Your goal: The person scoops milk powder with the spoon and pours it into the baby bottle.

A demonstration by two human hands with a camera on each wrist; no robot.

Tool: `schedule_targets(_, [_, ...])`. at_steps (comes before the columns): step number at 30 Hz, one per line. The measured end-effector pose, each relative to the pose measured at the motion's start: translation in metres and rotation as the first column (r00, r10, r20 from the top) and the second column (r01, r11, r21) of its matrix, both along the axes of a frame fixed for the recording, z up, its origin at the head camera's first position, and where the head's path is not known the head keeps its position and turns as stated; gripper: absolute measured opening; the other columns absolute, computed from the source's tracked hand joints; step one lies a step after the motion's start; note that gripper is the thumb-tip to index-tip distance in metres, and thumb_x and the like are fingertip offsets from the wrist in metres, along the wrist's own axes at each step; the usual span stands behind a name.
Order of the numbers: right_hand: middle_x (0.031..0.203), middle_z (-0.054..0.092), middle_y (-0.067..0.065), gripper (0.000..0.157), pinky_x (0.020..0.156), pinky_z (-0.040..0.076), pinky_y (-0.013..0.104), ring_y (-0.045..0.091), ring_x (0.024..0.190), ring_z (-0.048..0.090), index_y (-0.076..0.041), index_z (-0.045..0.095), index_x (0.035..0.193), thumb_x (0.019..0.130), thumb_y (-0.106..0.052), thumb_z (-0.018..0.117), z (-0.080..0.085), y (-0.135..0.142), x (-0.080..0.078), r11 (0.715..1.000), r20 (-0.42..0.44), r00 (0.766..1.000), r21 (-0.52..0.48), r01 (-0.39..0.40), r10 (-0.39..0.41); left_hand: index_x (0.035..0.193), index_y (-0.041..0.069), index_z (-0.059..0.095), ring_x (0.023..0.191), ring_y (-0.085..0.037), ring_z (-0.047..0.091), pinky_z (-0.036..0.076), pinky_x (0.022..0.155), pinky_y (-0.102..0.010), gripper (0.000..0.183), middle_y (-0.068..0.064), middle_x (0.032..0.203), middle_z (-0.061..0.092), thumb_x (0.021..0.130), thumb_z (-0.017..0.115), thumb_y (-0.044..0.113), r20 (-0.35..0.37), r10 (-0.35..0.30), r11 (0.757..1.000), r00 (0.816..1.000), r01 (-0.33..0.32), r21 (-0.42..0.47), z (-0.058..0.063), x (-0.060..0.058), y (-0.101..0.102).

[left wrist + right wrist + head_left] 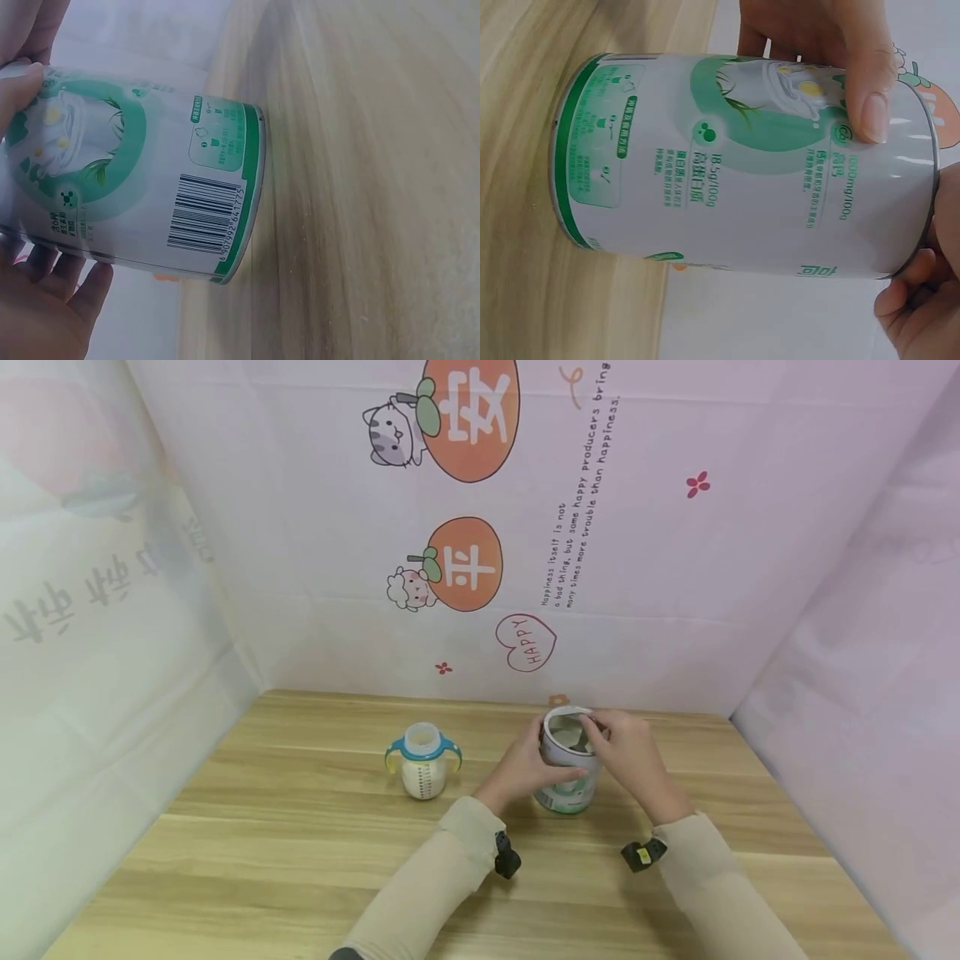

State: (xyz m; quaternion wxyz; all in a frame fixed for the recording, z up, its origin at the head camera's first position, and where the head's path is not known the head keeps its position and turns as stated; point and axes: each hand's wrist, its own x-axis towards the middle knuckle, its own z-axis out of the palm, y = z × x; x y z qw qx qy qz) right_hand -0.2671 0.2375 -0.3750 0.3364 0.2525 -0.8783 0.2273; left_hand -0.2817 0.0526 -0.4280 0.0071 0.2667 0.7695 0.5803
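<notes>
A white and green milk powder can stands on the wooden table, its top uncovered and its silvery inside showing. My left hand grips the can's left side, with the thumb across the front; in the left wrist view its other fingers reach round the wall. At the right of the rim is my right hand, its thumb over the opening and its fingers curled at the edge. Whether those fingers also hold something inside, I cannot tell.
Left of the can stands a baby bottle without a lid, with a blue collar and two side handles. Pale printed cloth walls in the wooden table at the back and both sides.
</notes>
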Motion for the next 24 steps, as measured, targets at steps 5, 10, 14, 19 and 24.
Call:
schedule_targets(5, [0.085,0.072,0.018,0.014,0.056,0.058,0.041,0.028,0.07,0.07,0.007,0.074,0.096,0.094,-0.007,0.07,0.0007,-0.0008,0.0002,1.0,0.023,1.0,0.002,0.02,-0.02,0.153,0.025,0.032,0.123,-0.015,0.053,0.044,0.101,-0.034,0.097,0.004,0.139,0.051,0.076,0.09,0.032,0.009,0.009,1.0,1.0,-0.009,0.013,-0.0008,-0.0003,0.0003])
schedule_targets(10, [0.084,0.072,0.018,0.014,0.056,0.058,0.04,0.027,0.07,0.069,0.006,0.075,0.096,0.093,-0.007,0.07,0.0016,-0.0026,0.001,0.999,0.052,0.998,-0.01,0.044,-0.043,0.154,0.023,0.032,0.124,-0.014,0.052,0.043,0.103,-0.035,0.097,0.004,0.14,0.05,0.077,0.09,0.031,0.016,0.018,1.0,1.0,-0.018,0.011,-0.0013,0.0,0.0004])
schedule_targets(14, [0.083,0.071,0.017,0.012,0.055,0.056,0.04,0.027,0.07,0.067,0.006,0.075,0.095,0.091,-0.005,0.072,0.0015,-0.0032,0.0022,0.998,0.038,0.997,-0.015,0.062,-0.061,0.155,0.025,0.029,0.123,-0.011,0.051,0.043,0.104,-0.036,0.099,0.005,0.141,0.049,0.077,0.089,0.035,0.031,0.034,0.999,0.999,-0.033,-0.021,-0.0009,0.0004,0.0004])
schedule_targets(19, [0.083,0.06,0.017,0.016,0.054,0.047,0.036,0.025,0.068,0.052,0.006,0.076,0.101,0.09,-0.005,0.075,-0.0009,-0.0022,0.005,0.994,0.021,0.994,-0.033,0.105,-0.105,0.155,0.024,0.029,0.122,-0.009,0.05,0.042,0.104,-0.037,0.1,0.004,0.141,0.048,0.077,0.089,0.037,0.045,0.042,0.999,0.998,-0.04,-0.035,-0.0013,0.0007,0.0003])
schedule_targets(24, [0.102,0.063,0.027,0.019,0.073,0.053,0.049,0.037,0.09,0.057,0.007,0.074,0.106,0.092,-0.007,0.071,-0.0015,-0.0019,0.0064,0.991,0.044,0.993,-0.077,0.112,-0.109,0.154,0.024,0.03,0.122,-0.008,0.051,0.042,0.104,-0.037,0.099,0.005,0.14,0.048,0.076,0.09,0.035,0.046,0.037,0.999,0.998,-0.036,-0.019,-0.0024,-0.0002,0.0004])
